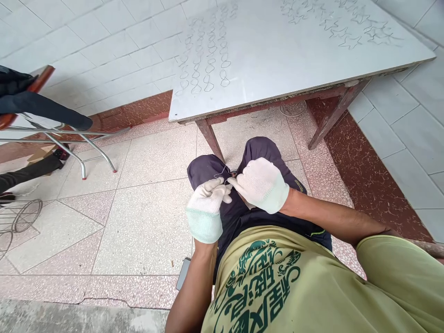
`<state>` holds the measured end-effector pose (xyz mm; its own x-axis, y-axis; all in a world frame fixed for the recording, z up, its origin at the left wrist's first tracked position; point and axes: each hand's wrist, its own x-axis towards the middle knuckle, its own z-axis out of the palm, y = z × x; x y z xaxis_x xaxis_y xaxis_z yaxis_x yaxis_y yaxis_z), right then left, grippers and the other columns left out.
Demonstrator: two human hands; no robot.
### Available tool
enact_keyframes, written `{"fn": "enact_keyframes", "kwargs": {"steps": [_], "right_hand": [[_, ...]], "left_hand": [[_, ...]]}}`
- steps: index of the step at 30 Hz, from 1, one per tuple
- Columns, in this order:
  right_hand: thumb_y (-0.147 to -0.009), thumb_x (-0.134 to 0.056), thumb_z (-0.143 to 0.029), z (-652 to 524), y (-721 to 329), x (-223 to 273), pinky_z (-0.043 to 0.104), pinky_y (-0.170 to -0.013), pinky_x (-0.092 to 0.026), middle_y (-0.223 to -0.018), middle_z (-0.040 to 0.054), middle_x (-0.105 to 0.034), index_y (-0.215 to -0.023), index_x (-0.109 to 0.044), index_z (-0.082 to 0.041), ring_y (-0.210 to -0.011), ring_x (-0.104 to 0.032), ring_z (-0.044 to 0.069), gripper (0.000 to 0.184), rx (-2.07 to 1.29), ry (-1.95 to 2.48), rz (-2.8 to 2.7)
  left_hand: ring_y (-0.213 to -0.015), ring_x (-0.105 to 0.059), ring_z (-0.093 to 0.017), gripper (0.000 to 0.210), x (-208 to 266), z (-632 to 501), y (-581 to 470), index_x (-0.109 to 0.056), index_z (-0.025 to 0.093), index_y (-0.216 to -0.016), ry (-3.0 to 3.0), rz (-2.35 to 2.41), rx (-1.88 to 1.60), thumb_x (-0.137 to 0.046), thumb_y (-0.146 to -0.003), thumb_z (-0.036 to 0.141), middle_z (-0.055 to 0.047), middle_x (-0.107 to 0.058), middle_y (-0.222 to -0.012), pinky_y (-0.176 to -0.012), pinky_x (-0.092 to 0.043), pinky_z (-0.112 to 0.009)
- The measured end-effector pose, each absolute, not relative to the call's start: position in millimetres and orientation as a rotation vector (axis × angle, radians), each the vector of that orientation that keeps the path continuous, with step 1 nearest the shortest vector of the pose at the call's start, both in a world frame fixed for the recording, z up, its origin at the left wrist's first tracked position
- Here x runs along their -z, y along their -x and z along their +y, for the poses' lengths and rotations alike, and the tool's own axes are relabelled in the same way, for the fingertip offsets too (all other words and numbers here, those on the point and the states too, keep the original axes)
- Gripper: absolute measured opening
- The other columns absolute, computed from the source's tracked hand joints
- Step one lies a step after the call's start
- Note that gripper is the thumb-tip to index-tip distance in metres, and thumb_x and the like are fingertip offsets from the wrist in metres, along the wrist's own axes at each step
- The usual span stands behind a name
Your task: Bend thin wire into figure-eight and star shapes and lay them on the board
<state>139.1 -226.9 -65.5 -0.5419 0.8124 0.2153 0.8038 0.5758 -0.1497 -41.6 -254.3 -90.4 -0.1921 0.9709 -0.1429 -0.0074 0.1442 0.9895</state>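
Now | wire [223, 172] points forward, axis unclear | hands [209, 198] together, left pinching it, right unclear

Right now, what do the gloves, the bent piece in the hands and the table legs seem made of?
Gloves: apparently knitted fabric, matte, with ribbed cuffs.
Bent piece: probably metal wire, slightly bright; thin and sharply angled.
Table legs: perhaps painted wood, dull and patchily brown.

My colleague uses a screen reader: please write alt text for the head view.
White-gloved left hand and right hand meet at a thin bent wire above a seated person's lap. On the white table ahead lie rows of looped wires at left and star-shaped wires at right.
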Motion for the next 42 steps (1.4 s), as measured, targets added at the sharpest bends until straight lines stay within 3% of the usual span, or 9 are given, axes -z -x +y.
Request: {"fn": "enact_keyframes", "kwargs": {"steps": [4,8,15,19,22,26,31,38,42], "right_hand": [[-0.119,-0.03,-0.033,-232.5,-132.9,69.5,0.042,-0.071,-0.024,-0.075,0.0122,-0.076,-0.094,-0.085,-0.015,-0.086,-0.07,0.025,0.062,-0.094,1.342,-2.497],[-0.119,-0.032,-0.029,-233.7,-123.6,82.2,0.042,-0.069,-0.02,-0.068,0.0101,-0.073,-0.09,-0.084,-0.016,-0.078,-0.068,0.023,0.062,0.014,1.336,-2.4],[-0.115,-0.045,-0.027,-235.8,-118.2,96.2,0.043,-0.069,-0.021,-0.073,0.0056,-0.074,-0.109,-0.085,-0.019,-0.073,-0.061,0.02,0.041,0.128,1.152,-2.315],[-0.115,-0.045,-0.026,-239.8,-122.0,98.6,0.042,-0.071,-0.026,-0.079,0.0054,-0.076,-0.102,-0.084,-0.02,-0.075,-0.06,0.021,0.042,0.061,1.114,-2.261],[-0.114,-0.046,-0.027,-240.1,-123.3,100.2,0.039,-0.072,-0.032,-0.079,0.0051,-0.075,-0.099,-0.084,-0.02,-0.076,-0.061,0.02,0.042,-0.146,1.13,-2.203],[-0.109,-0.054,-0.028,-240.7,-121.4,98.7,0.032,-0.076,-0.042,-0.076,0.0018,-0.074,-0.083,-0.078,-0.021,-0.076,-0.065,0.016,0.036,-0.679,1.216,-1.89],[-0.102,-0.061,-0.032,-241.7,-118.6,86.2,0.028,-0.07,-0.045,-0.062,-0.0036,-0.069,-0.069,-0.071,-0.023,-0.066,-0.065,0.013,0.035,-1.308,1.25,-1.485],[-0.091,-0.067,-0.032,-240.5,-121.2,86.1,0.027,-0.074,-0.047,-0.071,-0.0045,-0.073,-0.069,-0.074,-0.023,-0.072,-0.066,0.013,0.025,-1.437,1.236,-1.304],[-0.089,-0.071,-0.034,-241.0,-122.1,94.4,0.027,-0.075,-0.05,-0.071,-0.0038,-0.074,-0.071,-0.077,-0.023,-0.071,-0.066,0.013,0.022,-1.471,1.193,-1.27]], "left_hand": [[-0.071,-0.075,-0.018,0.03,87.2,-260.2,32.0,-0.075,0.013,-0.113,-1.035,1.509,-1.301,-0.076,-0.088,0.03,-0.002,-0.077,-0.072,-0.077,-0.059,-0.031],[-0.069,-0.072,-0.015,0.028,88.7,-263.8,24.6,-0.075,0.015,-0.113,-1.016,1.529,-1.365,-0.075,-0.089,0.028,0.0,-0.076,-0.071,-0.078,-0.057,-0.028],[-0.065,-0.068,-0.013,0.025,85.0,-262.4,28.8,-0.075,0.015,-0.111,-0.901,1.447,-1.474,-0.076,-0.088,0.025,0.001,-0.074,-0.07,-0.076,-0.055,-0.027],[-0.065,-0.068,-0.013,0.027,78.9,-260.8,30.3,-0.074,0.015,-0.11,-0.877,1.45,-1.5,-0.077,-0.085,0.025,0.001,-0.075,-0.071,-0.08,-0.057,-0.03],[-0.062,-0.067,-0.012,0.027,77.8,-259.0,28.8,-0.074,0.015,-0.107,-0.856,1.434,-1.502,-0.078,-0.084,0.026,0.001,-0.075,-0.071,-0.08,-0.057,-0.031],[-0.065,-0.069,-0.013,0.026,80.8,-256.1,28.0,-0.074,0.016,-0.103,-0.826,1.352,-1.519,-0.083,-0.081,0.027,0.002,-0.073,-0.066,-0.079,-0.057,-0.029],[-0.057,-0.061,-0.012,0.025,88.8,-250.6,34.5,-0.074,0.02,-0.094,-0.77,1.102,-1.483,-0.09,-0.077,0.029,0.006,-0.065,-0.056,-0.078,-0.058,-0.031],[-0.057,-0.059,-0.012,0.025,93.7,-246.9,36.5,-0.077,0.021,-0.091,-0.745,1.028,-1.433,-0.094,-0.076,0.033,0.005,-0.063,-0.054,-0.076,-0.058,-0.031],[-0.051,-0.056,-0.01,0.025,97.8,-243.3,39.1,-0.078,0.022,-0.088,-0.711,0.971,-1.418,-0.096,-0.075,0.033,0.006,-0.061,-0.052,-0.066,-0.055,-0.026]]}}
